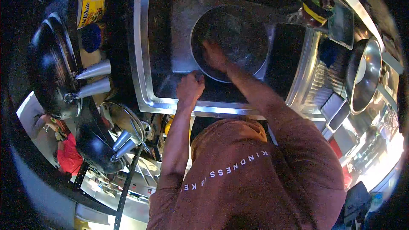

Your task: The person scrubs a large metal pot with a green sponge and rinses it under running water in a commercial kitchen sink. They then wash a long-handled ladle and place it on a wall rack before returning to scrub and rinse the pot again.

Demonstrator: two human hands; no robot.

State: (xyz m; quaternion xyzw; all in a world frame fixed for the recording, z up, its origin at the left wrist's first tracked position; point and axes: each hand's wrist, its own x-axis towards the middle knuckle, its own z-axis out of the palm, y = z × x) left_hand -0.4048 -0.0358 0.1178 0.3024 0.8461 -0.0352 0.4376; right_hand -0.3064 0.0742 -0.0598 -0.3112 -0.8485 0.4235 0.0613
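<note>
In a dim stainless steel sink (138,54) before me lies a wide round pan or bowl (236,22). Beneath or behind it is a flat metal sheet or tray (182,38). My right hand (214,57) reaches over the rim into the left part of the round vessel, fingers pointing down. Shadow hides its fingertips, and whether they hold anything cannot be made out. Just outside the rim, at the lower left, my left hand (190,87) is curled like a fist. Something small and dark shows by its thumb, too unclear to name.
Large dark pans (52,70) with tubular metal handles hang or stand at left, near a glass-like round lid (121,119). A person in a red shirt (70,155) is beyond. At right are a ridged drainboard (314,76), a frying pan (366,73) and a rectangular metal container (339,115).
</note>
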